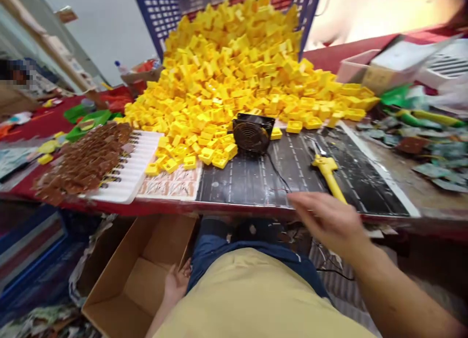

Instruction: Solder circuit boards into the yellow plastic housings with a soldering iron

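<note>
Yellow-handled tool [327,168] is lying just right of center in the head view, metal tip toward the top of the frame, on a black sheet [230,182]. Right hand [329,218] is just below it, over the table edge, fingers stretched out loosely with nothing visible in them. Those fingertips are right by the end of a thin black cable [277,169], and honestly I can't tell if they're touching it. Cable runs up to 1 black fan [252,135] standing near the middle of the frame.

Left hand [177,282] is down at lower left of center, loose and half-curled, not gripping anything I can see, next to the side of a cardboard box [146,279].

Rest of it: huge heap of yellow plastic pieces [226,74] spilling from a blue basket [161,18] at top center, brown pieces [87,162] piled on a white ribbed tray [141,160] at left, plus a bunch of greenish flat pieces [446,167] at the right edge.
</note>
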Demonstrator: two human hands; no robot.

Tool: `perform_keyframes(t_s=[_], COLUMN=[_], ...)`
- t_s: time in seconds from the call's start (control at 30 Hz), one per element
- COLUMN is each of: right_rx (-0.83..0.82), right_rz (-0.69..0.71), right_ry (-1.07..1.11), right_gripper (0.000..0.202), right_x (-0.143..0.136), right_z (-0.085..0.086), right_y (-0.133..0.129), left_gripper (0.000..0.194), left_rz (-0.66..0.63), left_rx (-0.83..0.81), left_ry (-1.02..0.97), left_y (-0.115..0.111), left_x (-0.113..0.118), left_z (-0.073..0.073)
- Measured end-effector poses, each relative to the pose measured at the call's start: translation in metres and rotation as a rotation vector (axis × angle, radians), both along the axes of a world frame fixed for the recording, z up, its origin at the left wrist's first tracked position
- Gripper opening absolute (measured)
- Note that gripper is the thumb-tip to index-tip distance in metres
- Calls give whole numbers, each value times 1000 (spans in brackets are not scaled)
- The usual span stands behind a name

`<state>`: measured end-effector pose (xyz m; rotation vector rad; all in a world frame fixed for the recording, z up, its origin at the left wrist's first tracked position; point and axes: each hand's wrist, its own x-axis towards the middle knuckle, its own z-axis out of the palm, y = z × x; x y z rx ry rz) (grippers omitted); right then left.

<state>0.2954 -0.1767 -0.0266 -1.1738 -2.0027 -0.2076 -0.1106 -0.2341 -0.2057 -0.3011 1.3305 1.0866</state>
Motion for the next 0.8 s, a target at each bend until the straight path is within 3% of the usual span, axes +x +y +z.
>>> perform_keyframes(t_s=[0.07,0.13,0.23,0.3,0.4,0.53,0.6,0.7,0.8], right_rx=[39,11,-143,-238,-311,-345,-329,-252,-130], right_rz=[-326,-566,-720,-729,-694,-631,-596,-541,-430], right_ry=[13,-11,-91,-123,-99,1,70,212,370], right_gripper=[22,33,51,47,36,34,29,20,22], right_x=[37,60,71,71,72,77,79,86,100], right_z=[-1,-7,-19,-26,-30,-31,-33,-29,-12], right_y=[-10,-13,-4,5,14,16,17,18,8], left_gripper=[36,29,15,28,43,35,29,21,29], left_rz=[-102,-186,-368,-662,-1222,-1678,-1789,-1828,-1750], left_rx=[-6,5,111,291,581,814,971,1292,1582], left_ry=[32,95,208,376,757,1052,1121,1140,1115], left_y=[2,9,28,45,72,105,119,134,140], left_x=[1,8,36,65,114,175,205,250,277], left_z=[23,45,79,105,149,205,233,275,296])
